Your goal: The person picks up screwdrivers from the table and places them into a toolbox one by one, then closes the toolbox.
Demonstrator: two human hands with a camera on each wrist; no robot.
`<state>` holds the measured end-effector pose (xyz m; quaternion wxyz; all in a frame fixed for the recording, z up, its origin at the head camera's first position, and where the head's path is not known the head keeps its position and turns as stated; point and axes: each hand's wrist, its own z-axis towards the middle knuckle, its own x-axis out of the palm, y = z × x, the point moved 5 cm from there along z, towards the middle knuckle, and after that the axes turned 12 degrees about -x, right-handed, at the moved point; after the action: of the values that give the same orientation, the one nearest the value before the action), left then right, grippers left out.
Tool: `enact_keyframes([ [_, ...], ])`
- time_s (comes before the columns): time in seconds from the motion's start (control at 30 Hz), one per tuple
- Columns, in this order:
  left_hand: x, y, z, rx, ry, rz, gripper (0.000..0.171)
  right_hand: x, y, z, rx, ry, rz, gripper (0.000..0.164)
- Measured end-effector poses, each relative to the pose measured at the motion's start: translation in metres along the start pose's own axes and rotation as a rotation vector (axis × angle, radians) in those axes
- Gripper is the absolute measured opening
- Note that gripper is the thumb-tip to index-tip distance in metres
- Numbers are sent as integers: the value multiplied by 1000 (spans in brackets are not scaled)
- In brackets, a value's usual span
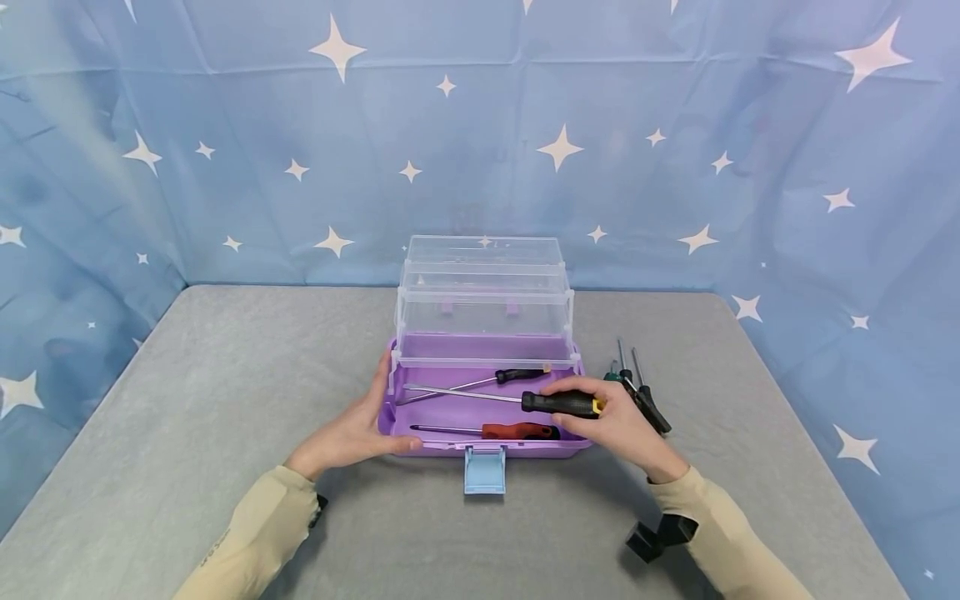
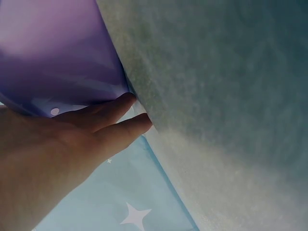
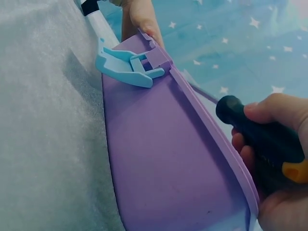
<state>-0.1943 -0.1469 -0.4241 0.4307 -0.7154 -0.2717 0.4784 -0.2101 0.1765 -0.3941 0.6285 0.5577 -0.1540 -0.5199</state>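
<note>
A purple toolbox (image 1: 450,450) with a raised clear lid (image 1: 483,275) sits on the table. The left hand (image 1: 360,425) holds the box's left end, thumb at the front rim and fingers along the side; the left wrist view shows two fingers (image 2: 122,134) stretched out beside the purple wall. Over the box's right part, the right hand (image 1: 611,417) grips a screwdriver (image 1: 562,404) by its thick black-and-yellow handle, the shaft pointing left. Inside lie a red-handled screwdriver (image 1: 517,431) near the front and a thin black-handled screwdriver (image 1: 521,375) behind.
Several screwdrivers (image 1: 648,404) with dark handles lie on the grey table (image 1: 285,333) right of the box. A light-blue latch (image 1: 484,473) hangs down at the box's front. Behind the table hangs a blue star-patterned cloth (image 1: 487,200).
</note>
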Motion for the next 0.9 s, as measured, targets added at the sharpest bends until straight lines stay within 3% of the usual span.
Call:
enact_keyframes([
  [0.27, 1, 0, 1, 28, 1, -16, 131, 3, -2, 3, 30, 12, -24, 28],
  [0.57, 0, -1, 1, 19, -6, -1, 131, 7, 0, 11, 83, 7, -125, 27],
  [0.9, 0, 0, 1, 17, -4, -4, 131, 17, 6, 19, 55, 49, -161, 26],
])
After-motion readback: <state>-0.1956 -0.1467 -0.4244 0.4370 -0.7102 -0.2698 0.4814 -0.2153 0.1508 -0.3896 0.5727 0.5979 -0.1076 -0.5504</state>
